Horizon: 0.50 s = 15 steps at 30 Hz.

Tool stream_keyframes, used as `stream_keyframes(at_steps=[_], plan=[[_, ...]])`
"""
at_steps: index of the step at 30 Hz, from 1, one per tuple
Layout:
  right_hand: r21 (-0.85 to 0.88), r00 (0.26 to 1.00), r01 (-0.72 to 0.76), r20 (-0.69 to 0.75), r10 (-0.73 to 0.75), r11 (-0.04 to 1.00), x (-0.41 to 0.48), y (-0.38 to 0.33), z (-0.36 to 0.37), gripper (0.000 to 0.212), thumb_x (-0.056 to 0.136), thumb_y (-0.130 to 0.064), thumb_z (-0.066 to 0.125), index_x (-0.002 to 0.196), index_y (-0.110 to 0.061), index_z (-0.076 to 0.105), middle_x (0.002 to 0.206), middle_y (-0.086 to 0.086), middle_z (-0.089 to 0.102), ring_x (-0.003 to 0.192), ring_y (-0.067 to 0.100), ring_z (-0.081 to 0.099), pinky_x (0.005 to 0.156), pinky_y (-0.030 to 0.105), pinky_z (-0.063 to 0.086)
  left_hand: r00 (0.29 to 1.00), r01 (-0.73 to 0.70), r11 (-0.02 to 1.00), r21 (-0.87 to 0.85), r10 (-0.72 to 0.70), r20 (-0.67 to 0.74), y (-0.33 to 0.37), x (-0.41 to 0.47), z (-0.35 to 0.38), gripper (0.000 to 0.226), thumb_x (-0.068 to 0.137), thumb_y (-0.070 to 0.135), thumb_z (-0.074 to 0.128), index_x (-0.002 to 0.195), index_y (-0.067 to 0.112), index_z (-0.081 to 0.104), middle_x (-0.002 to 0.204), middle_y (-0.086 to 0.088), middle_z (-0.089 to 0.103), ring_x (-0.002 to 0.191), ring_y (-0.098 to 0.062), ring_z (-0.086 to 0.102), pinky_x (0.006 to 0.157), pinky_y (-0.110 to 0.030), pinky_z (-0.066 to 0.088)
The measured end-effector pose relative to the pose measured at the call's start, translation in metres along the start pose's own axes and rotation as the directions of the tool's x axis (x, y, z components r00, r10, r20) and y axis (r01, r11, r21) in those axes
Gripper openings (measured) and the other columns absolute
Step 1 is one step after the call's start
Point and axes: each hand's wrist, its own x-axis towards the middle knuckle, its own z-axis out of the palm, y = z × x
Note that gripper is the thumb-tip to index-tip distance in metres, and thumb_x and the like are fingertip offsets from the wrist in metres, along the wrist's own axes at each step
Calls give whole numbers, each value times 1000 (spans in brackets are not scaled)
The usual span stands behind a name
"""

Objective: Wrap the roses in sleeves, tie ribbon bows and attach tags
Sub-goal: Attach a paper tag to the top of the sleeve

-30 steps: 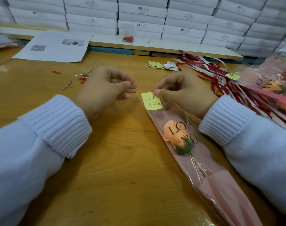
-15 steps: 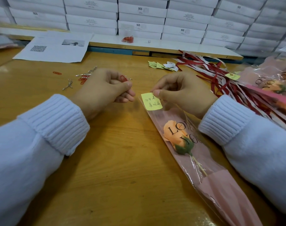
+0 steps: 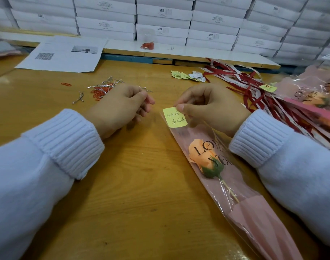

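Yellow paper, thin and limp, made up the tag (image 3: 175,117), so I judged it would crease or tear under a hard pull and was best taken by its upper corner. That was where my right hand (image 3: 211,107) pinched it, thumb on top, at the mouth of the sleeve (image 3: 254,212), just beyond the rose (image 3: 201,152). Two lines of dark handwriting ran across it. The sleeve looked like clear film backed with pink, light and slippery, with dark lettering printed over the peach bloom. I reckoned it should be held by its edges, never squeezed over the petals, which looked soft and easily crushed. My left hand (image 3: 121,106) lay apart from the right one, to the left of the rose on the wooden table (image 3: 141,184), fingers curled in; whether it held anything I could not tell. Red and white ribbons (image 3: 254,91) lay to the right of the rose, and red paper clips (image 3: 100,91) beyond it to the left
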Motion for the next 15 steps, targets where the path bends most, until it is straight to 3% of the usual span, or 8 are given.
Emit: stream_keyframes(at_steps=[6,12,15], plan=[[2,1000,-1,10,1,1000,0,-1,-1,8,87,-12,66,82,-17,70,68,-2,71,58,7,63,59,37,58,998,59,994,-93,-56,36,0,1,1,30,102,19,37,90,9,63,82,-7,69,65,-7,65,47,-15,49],[1,1000,-2,9,2,1000,0,0,0,7,86,-13,66,82,-18,70,66,-4,69,58,7,63,60,37,58,994,-52,998,46,47,100,-3,1,-2,21,99,22,43,105,19,63,60,3,61,47,-5,52,44,-15,43],[-4,1000,-2,8,2,1000,0,-1,-1,7,87,-13,66,84,-15,71,68,-3,70,58,7,63,60,38,58,996,-42,999,9,41,78,-1,-1,-2,12,92,28,54,102,21,55,60,1,66,47,-8,55,44,-19,47]])
